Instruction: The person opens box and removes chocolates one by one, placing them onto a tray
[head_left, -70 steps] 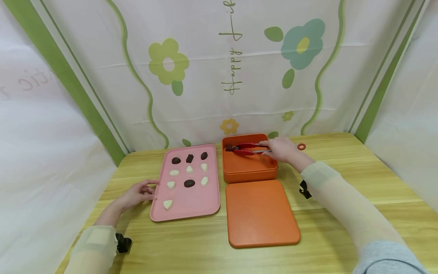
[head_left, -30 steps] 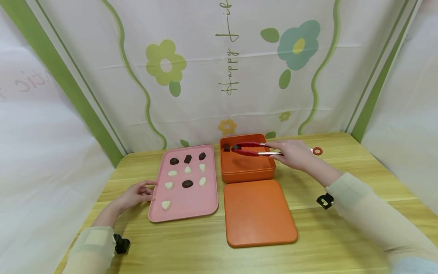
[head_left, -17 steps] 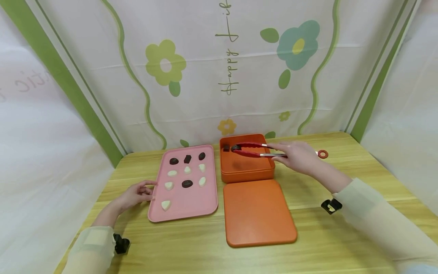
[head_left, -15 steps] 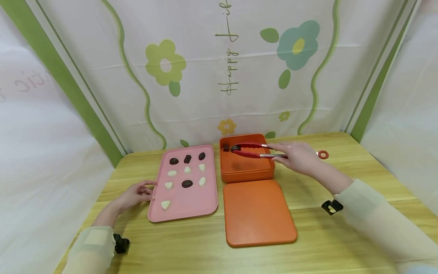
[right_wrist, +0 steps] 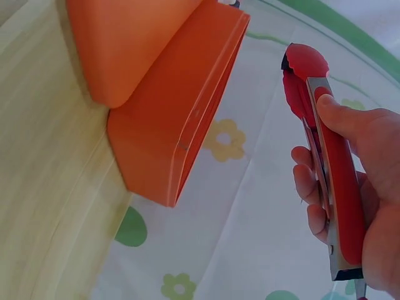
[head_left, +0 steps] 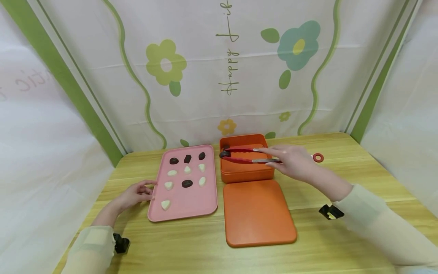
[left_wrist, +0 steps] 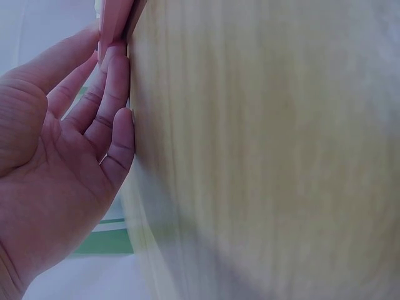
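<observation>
My right hand (head_left: pixel 293 161) grips red-and-silver tongs (head_left: pixel 239 160), whose tips pinch a dark rounded chocolate (head_left: pixel 224 154). This chocolate overlaps the left rim of the open orange box (head_left: pixel 248 177) in the head view. Just behind it, a dark square chocolate (head_left: pixel 226 147) inside the box is partly hidden. In the right wrist view the tongs (right_wrist: pixel 331 169) are held above the box's rim. At the pink tray's (head_left: pixel 191 207) left edge, my left hand (head_left: pixel 132 195) touches the rim with thumb and fingertips, fingers loosely bent. White chocolates (head_left: pixel 165 205) and dark chocolates (head_left: pixel 187 183) lie on the tray.
An orange lid (head_left: pixel 260 213) lies flat on the wooden table (head_left: pixel 178 247), in front of the box. Behind the tray and box hangs a white flower-printed curtain (head_left: pixel 205 95), with more curtain at both sides.
My right hand first drew the tongs and dark chocolate up and to the right, away from the square one. Since then they have swung left and nearer. My left hand stays by the tray.
</observation>
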{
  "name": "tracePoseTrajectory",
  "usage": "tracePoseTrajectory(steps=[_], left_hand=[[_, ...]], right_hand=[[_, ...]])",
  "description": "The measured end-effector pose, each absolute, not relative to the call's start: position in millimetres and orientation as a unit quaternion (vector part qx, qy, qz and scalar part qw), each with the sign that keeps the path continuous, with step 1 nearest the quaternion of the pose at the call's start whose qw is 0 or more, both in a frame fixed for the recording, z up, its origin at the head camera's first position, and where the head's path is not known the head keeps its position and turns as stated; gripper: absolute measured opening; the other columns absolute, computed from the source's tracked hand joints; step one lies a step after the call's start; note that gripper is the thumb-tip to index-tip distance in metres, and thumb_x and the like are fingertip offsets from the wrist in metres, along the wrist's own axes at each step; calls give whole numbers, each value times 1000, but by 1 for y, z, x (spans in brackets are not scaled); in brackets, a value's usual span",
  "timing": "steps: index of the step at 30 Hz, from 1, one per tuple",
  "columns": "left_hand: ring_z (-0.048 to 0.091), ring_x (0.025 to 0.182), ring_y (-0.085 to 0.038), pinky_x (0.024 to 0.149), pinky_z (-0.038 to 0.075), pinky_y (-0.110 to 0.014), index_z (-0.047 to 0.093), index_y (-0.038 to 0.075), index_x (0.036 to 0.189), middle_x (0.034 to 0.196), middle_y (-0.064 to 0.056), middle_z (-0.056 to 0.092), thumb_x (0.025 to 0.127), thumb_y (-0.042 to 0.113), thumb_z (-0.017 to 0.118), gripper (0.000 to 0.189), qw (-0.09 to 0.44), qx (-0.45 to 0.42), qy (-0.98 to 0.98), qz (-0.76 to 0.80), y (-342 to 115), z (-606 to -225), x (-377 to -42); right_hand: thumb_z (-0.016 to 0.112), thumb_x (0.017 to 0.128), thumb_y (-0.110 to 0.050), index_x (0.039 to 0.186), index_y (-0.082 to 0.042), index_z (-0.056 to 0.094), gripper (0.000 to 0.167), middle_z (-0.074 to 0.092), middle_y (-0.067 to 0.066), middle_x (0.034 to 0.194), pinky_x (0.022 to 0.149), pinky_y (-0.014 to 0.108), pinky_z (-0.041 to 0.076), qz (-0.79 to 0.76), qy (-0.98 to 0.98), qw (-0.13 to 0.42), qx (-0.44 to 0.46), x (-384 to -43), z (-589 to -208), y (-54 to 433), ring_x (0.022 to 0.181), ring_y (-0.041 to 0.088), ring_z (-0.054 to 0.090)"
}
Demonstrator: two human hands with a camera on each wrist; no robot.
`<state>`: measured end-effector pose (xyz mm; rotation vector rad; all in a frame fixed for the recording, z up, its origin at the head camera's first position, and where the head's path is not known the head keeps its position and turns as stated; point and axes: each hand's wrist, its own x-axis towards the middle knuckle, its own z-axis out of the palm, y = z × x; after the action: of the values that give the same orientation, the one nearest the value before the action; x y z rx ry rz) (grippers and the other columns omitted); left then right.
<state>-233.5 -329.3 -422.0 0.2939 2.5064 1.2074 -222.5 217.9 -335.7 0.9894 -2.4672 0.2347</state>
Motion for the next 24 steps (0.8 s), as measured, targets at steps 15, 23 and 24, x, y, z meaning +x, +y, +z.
tracePoseTrajectory(steps=[15,23,24], left_hand=[[52,80,-22,66,39,-30,44,0,140,98,-10,64,93,13,67,54,171,103,883,425,-329,-423,-233],[54,83,-21,68,40,-30,45,-1,140,98,-11,64,92,13,68,55,169,100,882,429,-330,-422,-232],[53,83,-21,69,40,-30,45,-1,140,98,-11,64,92,13,68,55,169,99,881,430,-330,-422,-232]], right_hand=[[83,79,-25,130,-21,64,55,70,1,104,49,23,40,92,-878,229,410,-213,-336,181,67,15,61],[80,81,-31,129,-23,65,52,69,3,107,49,21,43,87,-874,217,426,-211,-341,164,79,17,67],[80,81,-32,129,-23,65,51,69,3,107,50,22,44,86,-873,216,429,-211,-342,162,80,17,67]])
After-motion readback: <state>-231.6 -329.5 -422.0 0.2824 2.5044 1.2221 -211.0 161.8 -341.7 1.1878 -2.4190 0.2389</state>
